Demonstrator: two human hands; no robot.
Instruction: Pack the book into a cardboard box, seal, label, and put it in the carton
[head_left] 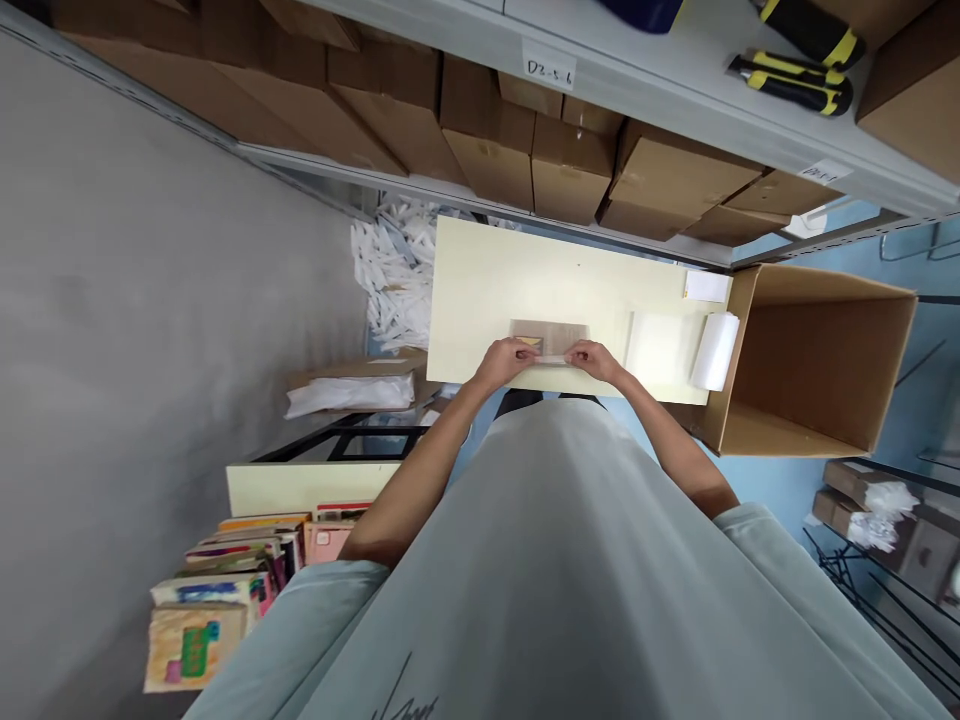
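A flat, thin item in what looks like a clear plastic sleeve lies on the cream tabletop, close to its near edge. A small yellow and dark picture shows at its left part. My left hand pinches the near left corner of the sleeve, thumb and fingers pressed together. At the near right corner my right hand does the same. Between the two hands runs a pale, folded-looking strip along the near edge. Whether the item inside is a book or a card I cannot tell.
White sheets and a white roll lie at the table's right, beside a large open cardboard box. A shelf with cardboard boxes spans the back. Screwdriver-like tools lie above. Books stand lower left; paper scraps behind.
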